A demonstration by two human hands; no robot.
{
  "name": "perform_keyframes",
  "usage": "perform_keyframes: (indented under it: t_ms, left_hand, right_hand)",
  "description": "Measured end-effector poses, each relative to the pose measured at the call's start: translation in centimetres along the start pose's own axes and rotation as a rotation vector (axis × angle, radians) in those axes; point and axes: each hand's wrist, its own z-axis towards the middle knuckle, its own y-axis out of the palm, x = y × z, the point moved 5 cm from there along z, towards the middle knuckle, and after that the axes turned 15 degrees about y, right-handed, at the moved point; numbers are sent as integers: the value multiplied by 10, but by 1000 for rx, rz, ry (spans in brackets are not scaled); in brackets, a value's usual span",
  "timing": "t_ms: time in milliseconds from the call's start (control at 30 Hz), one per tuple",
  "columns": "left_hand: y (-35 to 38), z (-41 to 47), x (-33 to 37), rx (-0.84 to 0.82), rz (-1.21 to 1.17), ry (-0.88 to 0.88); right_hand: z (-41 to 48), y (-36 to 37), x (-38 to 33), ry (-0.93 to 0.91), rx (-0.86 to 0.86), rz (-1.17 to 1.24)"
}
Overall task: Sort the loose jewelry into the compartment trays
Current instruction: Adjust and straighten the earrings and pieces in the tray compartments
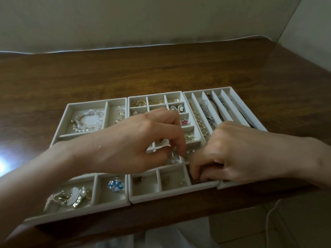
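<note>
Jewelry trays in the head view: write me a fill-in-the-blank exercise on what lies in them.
1. The wooden table bears ____ trays side by side.
2. The flower ring in the left tray is white and ____.
3. The star in the middle tray is ____.
4. The cameo earrings in the middle tray number ____.

Missing words: three; blue; pink; two.

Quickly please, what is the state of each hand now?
Left hand: fingers curled, hold cannot be told.
Right hand: pinches a small dark piece.
</note>
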Motion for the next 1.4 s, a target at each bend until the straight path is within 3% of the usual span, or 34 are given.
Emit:
perform_keyframes:
  t_ms: [267,467,667,867,1067,1400]
  left_hand:
    - [1,4,4,26,31,-16]
    - [15,10,18,-92,79,53]
    - [31,16,23,-188,251,63]
    - [25,18,22,-182,143,51]
    - [25,17,21,-207,220,32]
    - [25,22,9,-191,152,88]
  right_hand:
    - [-14,-19,19,104,116,246]
    - [-26,-35,37,191,198,425]
    - [-32,-32,35,181,216,412]
    - [-32,-31,36,180,227,403]
    - [-31,-30,36,172,234,409]
    - [-28,-28,40,185,242,382]
